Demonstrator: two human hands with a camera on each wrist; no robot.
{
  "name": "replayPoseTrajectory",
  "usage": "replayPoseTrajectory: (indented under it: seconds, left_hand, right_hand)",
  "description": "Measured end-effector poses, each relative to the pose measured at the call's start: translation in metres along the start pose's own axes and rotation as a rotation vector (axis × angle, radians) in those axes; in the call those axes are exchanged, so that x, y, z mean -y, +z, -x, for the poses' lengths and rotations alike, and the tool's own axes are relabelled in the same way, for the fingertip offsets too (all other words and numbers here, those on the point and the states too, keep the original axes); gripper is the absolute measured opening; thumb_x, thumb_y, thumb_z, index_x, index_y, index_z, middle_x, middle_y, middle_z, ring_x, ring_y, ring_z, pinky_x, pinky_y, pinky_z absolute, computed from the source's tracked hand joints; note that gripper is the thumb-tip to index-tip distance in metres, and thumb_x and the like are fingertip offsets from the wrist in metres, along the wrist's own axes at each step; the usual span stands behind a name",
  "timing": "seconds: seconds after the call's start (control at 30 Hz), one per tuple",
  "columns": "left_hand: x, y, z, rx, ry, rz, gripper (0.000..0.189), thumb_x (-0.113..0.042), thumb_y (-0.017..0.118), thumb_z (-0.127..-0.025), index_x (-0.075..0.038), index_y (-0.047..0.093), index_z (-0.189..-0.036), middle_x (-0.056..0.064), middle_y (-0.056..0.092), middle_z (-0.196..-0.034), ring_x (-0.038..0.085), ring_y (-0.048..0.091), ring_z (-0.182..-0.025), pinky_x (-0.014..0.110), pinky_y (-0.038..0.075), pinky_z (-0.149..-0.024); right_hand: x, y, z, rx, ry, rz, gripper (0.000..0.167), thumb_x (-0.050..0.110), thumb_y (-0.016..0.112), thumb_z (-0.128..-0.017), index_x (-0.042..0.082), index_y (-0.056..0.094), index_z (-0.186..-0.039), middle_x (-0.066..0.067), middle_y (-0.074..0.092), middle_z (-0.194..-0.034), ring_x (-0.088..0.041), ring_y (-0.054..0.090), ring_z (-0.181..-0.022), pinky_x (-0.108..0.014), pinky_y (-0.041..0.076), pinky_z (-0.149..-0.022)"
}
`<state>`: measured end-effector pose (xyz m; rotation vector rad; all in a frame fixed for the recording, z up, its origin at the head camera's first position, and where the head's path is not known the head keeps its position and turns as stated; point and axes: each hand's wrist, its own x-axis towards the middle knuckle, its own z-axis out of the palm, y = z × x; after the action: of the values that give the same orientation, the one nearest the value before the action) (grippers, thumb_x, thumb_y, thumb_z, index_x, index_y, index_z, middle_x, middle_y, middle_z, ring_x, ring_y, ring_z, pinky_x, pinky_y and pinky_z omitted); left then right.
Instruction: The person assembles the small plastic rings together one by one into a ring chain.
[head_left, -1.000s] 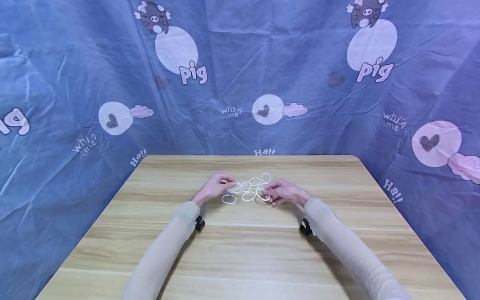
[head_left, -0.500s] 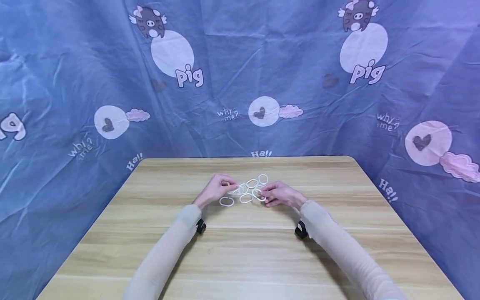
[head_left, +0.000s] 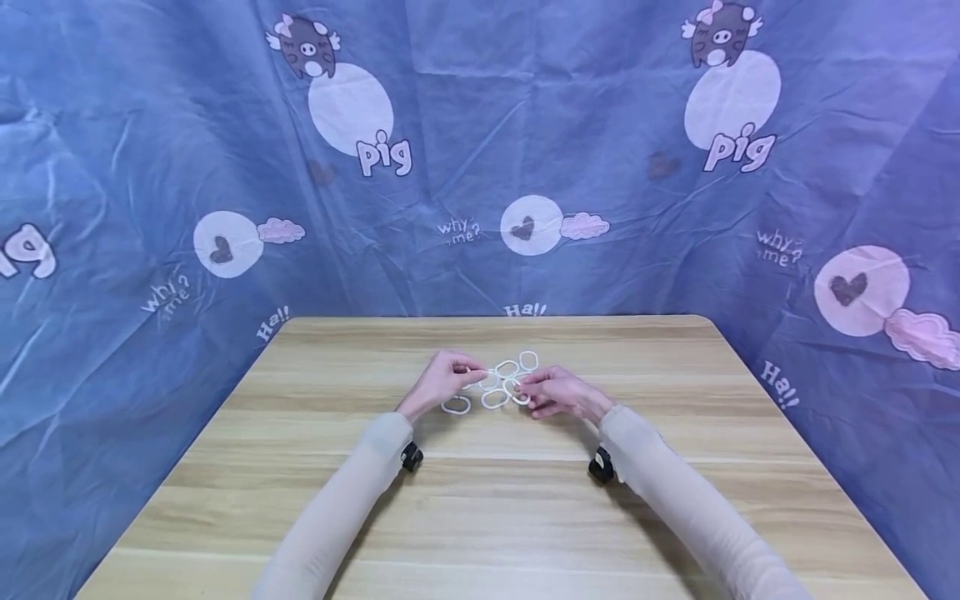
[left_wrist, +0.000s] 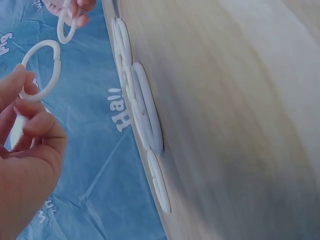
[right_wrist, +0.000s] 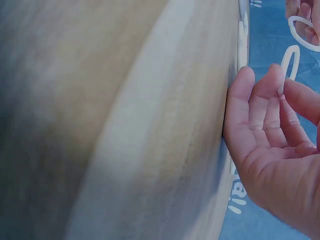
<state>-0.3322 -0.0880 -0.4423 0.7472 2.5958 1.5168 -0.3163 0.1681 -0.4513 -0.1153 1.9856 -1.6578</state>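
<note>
My left hand [head_left: 444, 382] pinches a white oval plastic link [left_wrist: 56, 72] between thumb and fingers, raised over the table. A thin slit shows in this link's side in the left wrist view. Opposite it, my right hand [head_left: 561, 392] holds another white oval link [right_wrist: 295, 59] by thumb and index finger, also raised. The two held links are close together but look apart in the left wrist view. Beneath and around them several more white links lie flat, including one [head_left: 456, 413] at the left, one [head_left: 494, 407] in the middle and one [head_left: 528, 352] farthest back.
The wooden table [head_left: 495, 517] reaches back to a blue printed curtain [head_left: 465, 125] behind its far edge. Each wrist wears a small black camera, one [head_left: 412, 457] on the left and one [head_left: 601, 465] on the right.
My left hand has moved right with its link, narrowing the space to the right hand's link. The right hand stays nearly in place, and the head view has shifted slightly.
</note>
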Motion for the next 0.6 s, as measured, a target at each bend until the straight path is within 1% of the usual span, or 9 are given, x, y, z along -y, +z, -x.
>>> replayPoseTrajectory:
  seconds: [0.13, 0.2, 0.33, 0.4, 0.47, 0.6]
  left_hand:
    - [-0.0026, 0.0013, 0.0001, 0.015, -0.016, 0.028, 0.021, -0.016, 0.073, -0.088, -0.003, 0.075, -0.103, 0.014, 0.074, -0.094, 0.035, 0.065, -0.082, 0.022, 0.051, -0.063]
    - [-0.0036, 0.0014, -0.0002, 0.035, -0.028, 0.058, 0.023, -0.014, 0.073, -0.088, 0.001, 0.073, -0.106, 0.019, 0.073, -0.097, 0.038, 0.067, -0.085, 0.028, 0.056, -0.067]
    - [-0.0046, 0.0021, -0.0008, 0.075, -0.037, 0.086, 0.023, -0.011, 0.071, -0.089, 0.004, 0.072, -0.106, 0.025, 0.071, -0.098, 0.039, 0.068, -0.082, 0.04, 0.059, -0.07]
    - [-0.0051, 0.003, -0.0009, 0.096, -0.037, 0.089, 0.021, -0.01, 0.07, -0.09, 0.004, 0.072, -0.104, 0.025, 0.071, -0.095, 0.038, 0.068, -0.079, 0.044, 0.059, -0.069]
    - [-0.0057, 0.0041, -0.001, 0.11, -0.033, 0.094, 0.018, -0.009, 0.07, -0.09, 0.004, 0.073, -0.101, 0.024, 0.072, -0.092, 0.037, 0.068, -0.077, 0.044, 0.059, -0.068]
    - [-0.0052, 0.0061, -0.0013, 0.135, -0.025, 0.099, 0.01, -0.006, 0.07, -0.089, 0.002, 0.073, -0.094, 0.019, 0.073, -0.086, 0.032, 0.069, -0.074, 0.038, 0.059, -0.065]
  right_hand:
    - [0.0003, -0.0003, -0.0002, -0.001, -0.003, -0.006, 0.035, 0.011, 0.059, -0.097, -0.006, 0.057, -0.127, -0.002, 0.066, -0.083, -0.012, 0.06, -0.071, -0.029, 0.059, -0.071]
    - [0.001, 0.0, 0.0001, -0.006, -0.006, -0.005, 0.036, 0.011, 0.058, -0.097, -0.007, 0.056, -0.129, -0.003, 0.067, -0.084, -0.012, 0.06, -0.072, -0.029, 0.059, -0.071]
    - [0.0014, 0.0012, 0.0009, -0.027, -0.002, 0.011, 0.035, 0.011, 0.058, -0.097, -0.007, 0.057, -0.128, -0.004, 0.069, -0.085, -0.011, 0.062, -0.071, -0.028, 0.06, -0.07]
    - [0.0008, 0.0017, 0.001, -0.039, 0.001, 0.008, 0.034, 0.009, 0.059, -0.097, -0.007, 0.058, -0.126, -0.004, 0.07, -0.085, -0.012, 0.063, -0.07, -0.029, 0.06, -0.07]
    - [0.0003, 0.0023, 0.0012, -0.046, -0.007, 0.007, 0.033, 0.008, 0.059, -0.096, -0.008, 0.058, -0.125, -0.004, 0.07, -0.084, -0.012, 0.064, -0.07, -0.029, 0.061, -0.071]
    - [-0.0007, 0.0039, 0.0019, -0.064, -0.014, -0.035, 0.032, 0.004, 0.059, -0.095, -0.01, 0.058, -0.124, -0.004, 0.07, -0.083, -0.013, 0.065, -0.072, -0.03, 0.061, -0.073]
